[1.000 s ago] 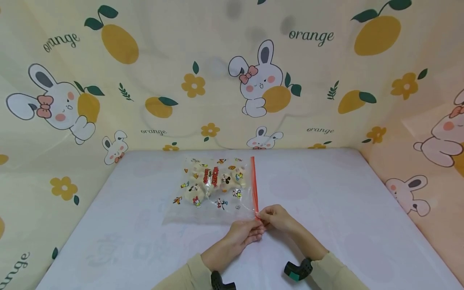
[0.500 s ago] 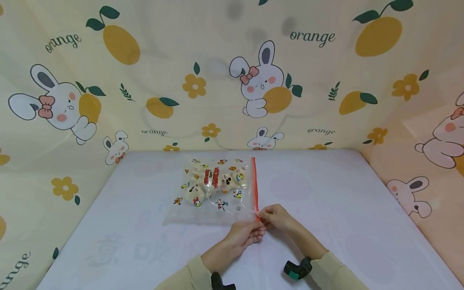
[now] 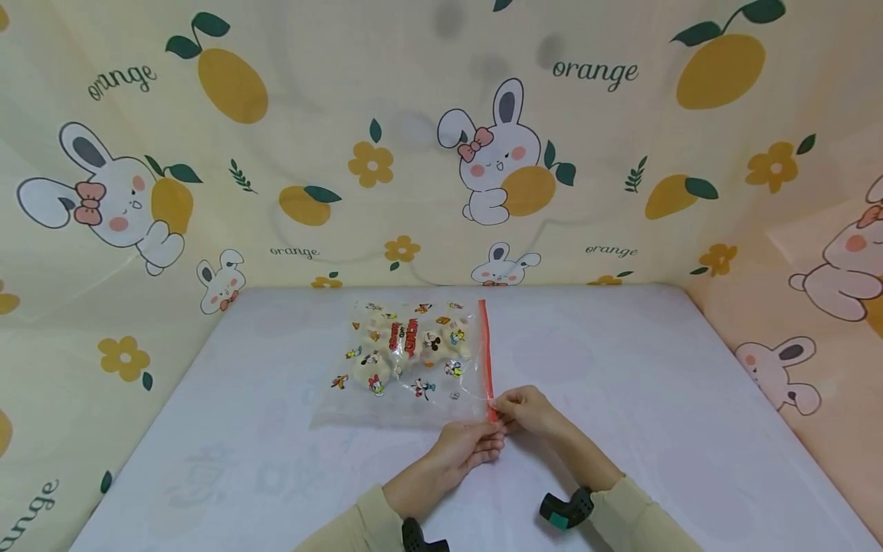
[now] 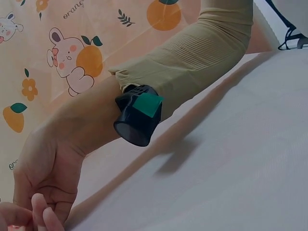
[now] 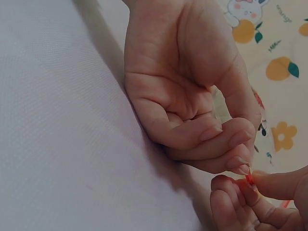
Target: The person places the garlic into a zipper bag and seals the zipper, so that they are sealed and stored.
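Note:
A clear zip bag (image 3: 407,402) with cartoon prints lies on the white table, several pale rounded things showing dimly inside it. Its red zip strip (image 3: 486,345) runs along the right side. My left hand (image 3: 458,452) pinches the strip's near end between thumb and fingers; in the right wrist view that hand (image 5: 269,204) has the red tip in its grip. Just above it, my right hand (image 3: 530,412) pinches the same strip by thumb and forefinger, its other fingers curled (image 5: 183,86). The left wrist view shows mostly the right hand (image 4: 48,168), with left fingertips (image 4: 41,211) low in the corner.
Around the bag stretches the white tabletop (image 3: 655,383). A cloth (image 3: 414,153) printed with rabbits and oranges hangs behind and at both sides. Black wrist cameras (image 3: 567,510) sit at both sleeve cuffs.
My right fingertips have shifted very slightly up along the red strip, showing a bit more of it below them. The left hand and the bag are nearly still.

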`<state>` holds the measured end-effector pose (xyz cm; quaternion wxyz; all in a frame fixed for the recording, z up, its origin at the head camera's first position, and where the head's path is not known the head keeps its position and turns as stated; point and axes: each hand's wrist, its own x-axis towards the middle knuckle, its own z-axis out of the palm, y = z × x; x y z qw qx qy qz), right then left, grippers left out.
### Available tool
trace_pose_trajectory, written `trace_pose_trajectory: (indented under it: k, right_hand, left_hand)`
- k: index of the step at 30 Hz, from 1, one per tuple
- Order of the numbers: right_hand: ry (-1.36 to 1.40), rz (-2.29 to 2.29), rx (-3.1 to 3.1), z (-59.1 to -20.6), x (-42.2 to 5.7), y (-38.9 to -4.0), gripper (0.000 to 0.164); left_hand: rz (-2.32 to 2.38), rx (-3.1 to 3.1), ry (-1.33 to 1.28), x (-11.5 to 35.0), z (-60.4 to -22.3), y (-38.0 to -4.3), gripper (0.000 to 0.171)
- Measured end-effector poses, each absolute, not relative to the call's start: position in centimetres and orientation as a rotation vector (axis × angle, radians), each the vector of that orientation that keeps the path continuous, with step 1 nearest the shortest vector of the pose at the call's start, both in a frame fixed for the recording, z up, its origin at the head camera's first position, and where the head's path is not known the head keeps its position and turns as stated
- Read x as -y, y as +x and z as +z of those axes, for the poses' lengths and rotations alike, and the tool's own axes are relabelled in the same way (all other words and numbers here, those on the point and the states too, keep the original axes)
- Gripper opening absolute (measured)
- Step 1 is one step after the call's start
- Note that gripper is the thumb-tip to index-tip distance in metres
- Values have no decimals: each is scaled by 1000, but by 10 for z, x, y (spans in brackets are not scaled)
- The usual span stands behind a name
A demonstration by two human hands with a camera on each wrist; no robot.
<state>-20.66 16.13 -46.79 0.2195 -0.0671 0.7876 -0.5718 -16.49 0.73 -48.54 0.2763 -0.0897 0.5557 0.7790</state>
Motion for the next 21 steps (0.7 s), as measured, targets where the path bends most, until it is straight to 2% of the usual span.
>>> trace_pose_trajectory:
  k: [21]
  right_hand:
    - [-120, -1618, -2166, -466, -160, -213, 33]
  left_hand:
    - [2093, -1482, -236, -7, -485, -165, 32]
